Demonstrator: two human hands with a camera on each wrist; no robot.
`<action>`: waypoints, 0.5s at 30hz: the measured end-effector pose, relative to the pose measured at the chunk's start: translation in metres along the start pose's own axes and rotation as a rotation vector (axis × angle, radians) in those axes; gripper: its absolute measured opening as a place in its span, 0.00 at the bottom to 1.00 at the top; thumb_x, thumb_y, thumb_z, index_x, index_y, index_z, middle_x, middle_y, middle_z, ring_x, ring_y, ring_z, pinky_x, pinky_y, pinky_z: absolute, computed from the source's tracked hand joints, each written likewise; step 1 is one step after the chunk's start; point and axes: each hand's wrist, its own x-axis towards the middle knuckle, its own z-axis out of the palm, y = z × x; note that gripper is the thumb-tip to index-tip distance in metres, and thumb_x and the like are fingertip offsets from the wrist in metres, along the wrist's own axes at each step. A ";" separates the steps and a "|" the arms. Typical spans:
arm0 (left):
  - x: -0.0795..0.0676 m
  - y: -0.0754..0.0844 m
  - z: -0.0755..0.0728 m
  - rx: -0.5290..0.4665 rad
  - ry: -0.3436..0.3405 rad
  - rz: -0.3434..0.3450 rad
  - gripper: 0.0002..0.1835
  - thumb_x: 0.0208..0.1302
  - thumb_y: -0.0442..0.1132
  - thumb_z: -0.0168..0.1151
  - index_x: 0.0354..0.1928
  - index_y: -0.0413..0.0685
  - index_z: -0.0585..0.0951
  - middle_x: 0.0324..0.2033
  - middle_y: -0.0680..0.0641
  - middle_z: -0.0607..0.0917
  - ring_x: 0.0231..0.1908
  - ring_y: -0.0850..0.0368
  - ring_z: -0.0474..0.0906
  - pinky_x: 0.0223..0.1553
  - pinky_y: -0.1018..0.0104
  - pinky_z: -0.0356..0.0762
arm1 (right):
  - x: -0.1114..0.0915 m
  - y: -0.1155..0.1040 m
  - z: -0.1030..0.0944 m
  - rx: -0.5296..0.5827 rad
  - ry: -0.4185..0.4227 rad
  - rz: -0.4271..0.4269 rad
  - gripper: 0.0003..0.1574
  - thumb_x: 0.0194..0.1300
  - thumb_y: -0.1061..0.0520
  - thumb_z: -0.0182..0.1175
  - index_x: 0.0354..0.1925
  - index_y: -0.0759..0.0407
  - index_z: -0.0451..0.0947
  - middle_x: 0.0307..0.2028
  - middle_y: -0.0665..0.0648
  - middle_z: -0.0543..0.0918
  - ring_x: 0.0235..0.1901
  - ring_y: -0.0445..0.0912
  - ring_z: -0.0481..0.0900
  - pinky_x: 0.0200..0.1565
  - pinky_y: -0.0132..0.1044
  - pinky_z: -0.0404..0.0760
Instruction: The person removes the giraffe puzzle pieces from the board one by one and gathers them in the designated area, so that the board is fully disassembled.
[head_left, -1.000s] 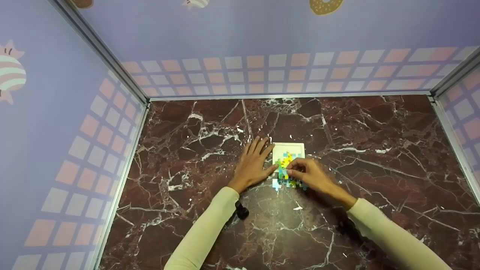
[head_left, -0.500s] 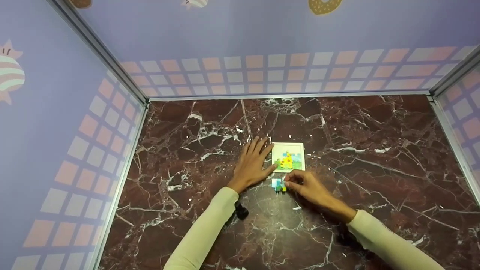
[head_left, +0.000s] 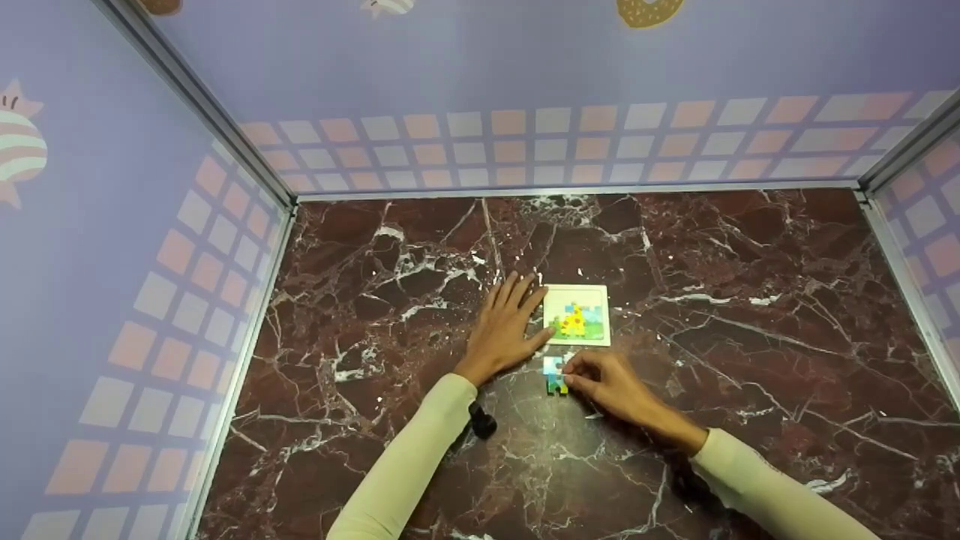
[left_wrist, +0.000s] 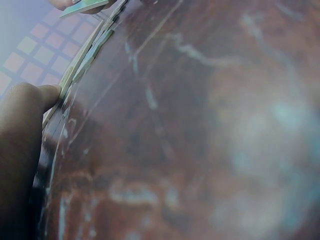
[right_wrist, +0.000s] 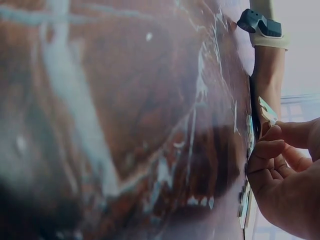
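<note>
A small pale puzzle tray (head_left: 555,296) lies on the marbled table, with a partly assembled giraffe picture (head_left: 574,322) inside it. My left hand (head_left: 504,330) rests spread at the tray's left side, and its thumb (left_wrist: 50,95) touches the tray's edge in the left wrist view. Just below the tray, my right hand (head_left: 611,384) pinches a puzzle piece (right_wrist: 267,110) between thumb and forefinger; the right wrist view shows the piece lifted and tilted. Loose blue and white puzzle pieces (head_left: 552,365) lie by the right fingertips. Others may be hidden behind that hand.
The dark red marbled table (head_left: 420,300) is bounded by a patterned purple back wall (head_left: 480,75) and side walls. A small black camera (head_left: 482,421) sits on the left wrist, close to the table.
My right hand has moved from over the tray down to the loose pieces below it, uncovering the giraffe picture. The pieces by its fingertips have shifted. My left hand stays in place.
</note>
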 end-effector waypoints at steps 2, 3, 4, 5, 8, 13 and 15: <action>0.000 0.000 0.000 -0.003 -0.003 -0.002 0.45 0.79 0.75 0.47 0.89 0.63 0.61 0.89 0.48 0.53 0.89 0.45 0.38 0.87 0.45 0.33 | -0.001 0.000 0.001 0.009 -0.009 0.007 0.03 0.71 0.69 0.71 0.42 0.68 0.88 0.38 0.62 0.91 0.34 0.48 0.86 0.40 0.30 0.85; 0.000 0.000 -0.001 0.000 -0.004 -0.002 0.45 0.79 0.75 0.47 0.89 0.63 0.61 0.89 0.48 0.53 0.89 0.45 0.38 0.87 0.45 0.33 | -0.002 0.000 0.001 0.013 -0.013 0.013 0.03 0.71 0.68 0.71 0.43 0.67 0.88 0.38 0.61 0.91 0.34 0.47 0.86 0.40 0.30 0.85; 0.000 0.000 -0.001 0.001 -0.003 -0.002 0.45 0.79 0.75 0.47 0.89 0.63 0.61 0.89 0.48 0.53 0.89 0.45 0.38 0.87 0.45 0.33 | -0.002 0.000 0.002 0.016 -0.016 0.019 0.03 0.71 0.68 0.71 0.43 0.67 0.89 0.38 0.61 0.91 0.34 0.46 0.86 0.40 0.29 0.85; 0.000 0.001 -0.001 0.004 -0.003 -0.002 0.45 0.79 0.75 0.47 0.89 0.63 0.61 0.89 0.48 0.54 0.89 0.45 0.38 0.87 0.45 0.33 | -0.003 0.000 0.002 0.015 -0.016 0.027 0.03 0.71 0.67 0.71 0.43 0.66 0.89 0.38 0.60 0.91 0.33 0.45 0.85 0.39 0.29 0.85; 0.000 0.001 -0.001 0.010 -0.001 -0.002 0.45 0.78 0.75 0.47 0.89 0.63 0.61 0.89 0.48 0.54 0.89 0.45 0.38 0.87 0.44 0.34 | -0.004 0.000 0.004 0.008 -0.011 0.040 0.04 0.71 0.66 0.72 0.44 0.65 0.89 0.37 0.58 0.92 0.32 0.42 0.84 0.38 0.28 0.84; 0.001 0.001 0.000 0.024 0.002 0.001 0.45 0.78 0.74 0.48 0.89 0.63 0.61 0.88 0.47 0.54 0.88 0.45 0.39 0.87 0.44 0.34 | -0.005 -0.001 0.007 0.010 -0.012 0.045 0.03 0.72 0.66 0.72 0.43 0.65 0.89 0.35 0.58 0.91 0.30 0.39 0.82 0.34 0.27 0.82; 0.001 0.001 0.000 0.033 0.001 0.001 0.45 0.78 0.74 0.49 0.89 0.63 0.61 0.88 0.47 0.55 0.88 0.45 0.39 0.87 0.44 0.34 | -0.005 -0.001 0.008 0.014 -0.017 0.050 0.02 0.72 0.67 0.71 0.43 0.65 0.88 0.35 0.59 0.91 0.29 0.39 0.81 0.33 0.27 0.82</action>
